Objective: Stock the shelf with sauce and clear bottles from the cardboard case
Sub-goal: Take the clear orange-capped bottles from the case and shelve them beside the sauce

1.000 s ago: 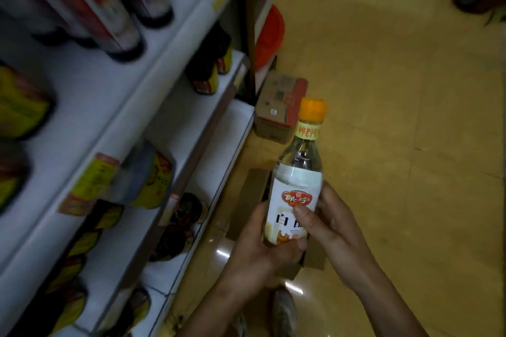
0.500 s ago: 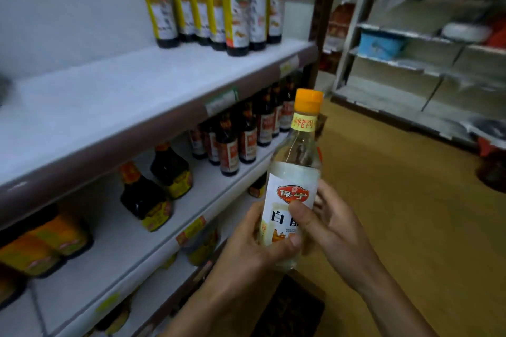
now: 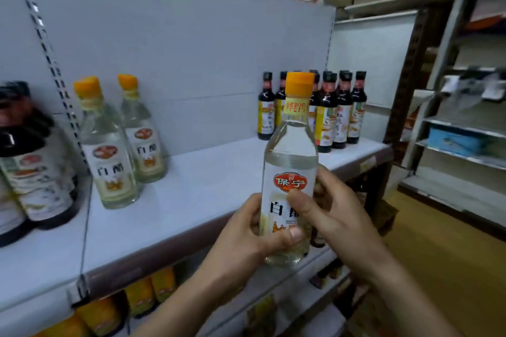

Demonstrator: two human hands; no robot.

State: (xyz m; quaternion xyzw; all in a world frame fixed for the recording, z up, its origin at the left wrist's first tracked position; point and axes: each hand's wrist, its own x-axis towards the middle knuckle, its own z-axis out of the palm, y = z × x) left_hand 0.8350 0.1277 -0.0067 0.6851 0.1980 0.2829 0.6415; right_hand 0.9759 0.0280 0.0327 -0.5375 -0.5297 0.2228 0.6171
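Note:
A clear bottle with an orange cap and a white label stands upright in both my hands, in front of the white shelf. My left hand grips its lower part, thumb across the label. My right hand holds the right side, its thumb pressed on the label. Two matching clear bottles stand on the shelf at the left. A group of several dark sauce bottles stands at the shelf's back right. The cardboard case is out of view.
Large dark bottles fill the neighbouring shelf bay at far left. Yellow-labelled bottles sit on the shelf below. Another shelving unit stands to the right across a yellow-brown floor. Bare shelf surface lies between the clear and dark bottles.
My view has risen from the floor and case to the upper shelf. Both hands have carried the clear bottle upward with the same hold.

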